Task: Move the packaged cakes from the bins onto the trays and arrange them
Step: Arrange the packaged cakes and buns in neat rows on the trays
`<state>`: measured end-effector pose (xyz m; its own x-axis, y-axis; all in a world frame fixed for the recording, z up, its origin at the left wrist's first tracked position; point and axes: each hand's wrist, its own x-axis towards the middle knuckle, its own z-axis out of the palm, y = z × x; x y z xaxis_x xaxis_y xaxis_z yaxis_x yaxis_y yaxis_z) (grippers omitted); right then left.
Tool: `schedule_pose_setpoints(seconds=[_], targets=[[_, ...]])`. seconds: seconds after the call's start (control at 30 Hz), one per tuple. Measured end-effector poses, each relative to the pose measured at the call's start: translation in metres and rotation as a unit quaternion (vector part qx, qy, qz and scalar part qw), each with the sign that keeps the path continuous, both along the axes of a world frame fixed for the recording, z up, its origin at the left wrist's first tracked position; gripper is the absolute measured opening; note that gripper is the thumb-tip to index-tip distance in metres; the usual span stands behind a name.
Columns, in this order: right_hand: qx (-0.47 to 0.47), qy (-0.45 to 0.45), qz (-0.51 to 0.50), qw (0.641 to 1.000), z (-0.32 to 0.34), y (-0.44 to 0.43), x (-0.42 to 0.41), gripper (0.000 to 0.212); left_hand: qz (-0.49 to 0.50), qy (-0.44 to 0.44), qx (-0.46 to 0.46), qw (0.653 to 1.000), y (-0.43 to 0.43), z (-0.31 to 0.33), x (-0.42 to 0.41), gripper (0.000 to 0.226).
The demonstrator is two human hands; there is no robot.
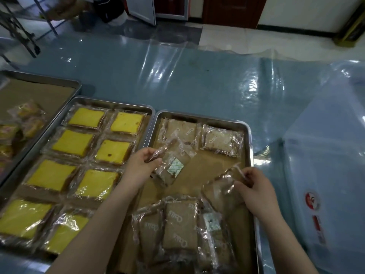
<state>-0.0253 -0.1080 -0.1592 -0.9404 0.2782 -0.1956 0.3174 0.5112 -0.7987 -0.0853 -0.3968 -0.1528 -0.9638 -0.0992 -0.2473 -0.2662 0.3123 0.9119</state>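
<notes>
I am watching the left hand pinching a clear-wrapped brown cake over the rectangular steel tray sitting at the near edge of the blue plastic-covered tabletop. The right hand is gripping a second wrapped brown cake over the same tray. Toward the tabletop's left edge, another steel tray is carrying yellow wrapped cakes.

Glossy tile floor, dark wood door, white wall; poss. fridge door ajar, top centre.
</notes>
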Motion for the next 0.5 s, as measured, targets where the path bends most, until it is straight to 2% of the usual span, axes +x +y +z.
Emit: schedule_pose_setpoints(seconds=[0.1,0.17,0.23,0.3,0.37,0.43,0.5], targets=[[-0.106,0.018,-0.11,0.988,-0.006,-0.007,-0.005,0.022,0.037,0.01,0.028,0.999,-0.004,-0.002,0.003,0.02],[-0.124,0.01,-0.141,0.982,-0.015,-0.013,-0.009,0.028,0.043,0.033,-0.001,0.999,-0.006,-0.004,0.005,0.023],[-0.108,-0.003,-0.133,0.985,-0.024,-0.019,-0.012,0.045,0.032,0.064,-0.062,0.995,-0.005,-0.004,0.005,0.027],[-0.073,-0.018,-0.11,0.991,-0.032,-0.024,-0.012,0.062,0.007,0.106,-0.115,0.988,-0.001,-0.003,0.007,0.03],[-0.016,-0.008,-0.088,0.996,-0.037,-0.03,-0.008,0.077,-0.037,0.187,-0.181,0.965,0.002,-0.005,0.011,0.035],[0.115,0.025,-0.035,0.992,-0.04,-0.036,-0.006,0.084,-0.089,0.274,-0.269,0.919,0.004,-0.012,0.016,0.029],[0.228,0.044,0.074,0.97,-0.043,-0.041,-0.006,0.079,-0.149,0.281,-0.323,0.891,0.003,-0.025,0.019,0.021]])
